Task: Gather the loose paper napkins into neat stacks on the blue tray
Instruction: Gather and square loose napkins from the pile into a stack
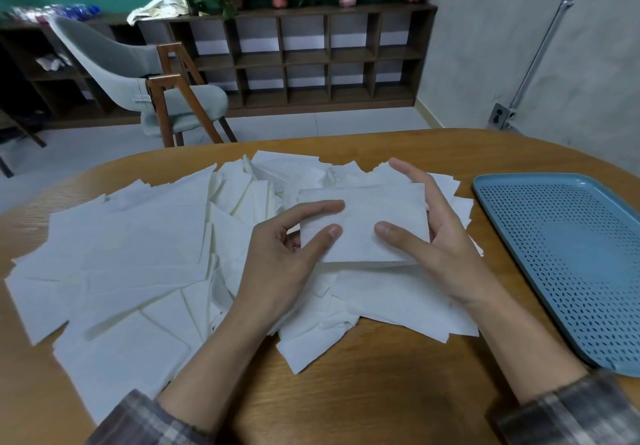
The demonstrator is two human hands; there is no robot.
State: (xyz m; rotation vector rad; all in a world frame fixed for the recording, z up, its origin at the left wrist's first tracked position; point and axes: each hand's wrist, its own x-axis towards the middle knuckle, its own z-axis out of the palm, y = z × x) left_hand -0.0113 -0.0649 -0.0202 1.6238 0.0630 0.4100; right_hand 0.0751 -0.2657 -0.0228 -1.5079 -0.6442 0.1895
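Napkin stack (363,224) between both hands

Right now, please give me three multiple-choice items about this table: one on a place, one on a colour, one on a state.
1. Where is the blue tray?
A. right of the napkin pile
B. left of it
C. under it

2. What colour are the loose napkins?
A. white
B. yellow
C. pink

3. What holds the small napkin stack?
A. left hand only
B. both hands
C. neither

A: the tray lies at the table's right edge.
A: all sheets look white.
B: left hand and right hand grip opposite sides.
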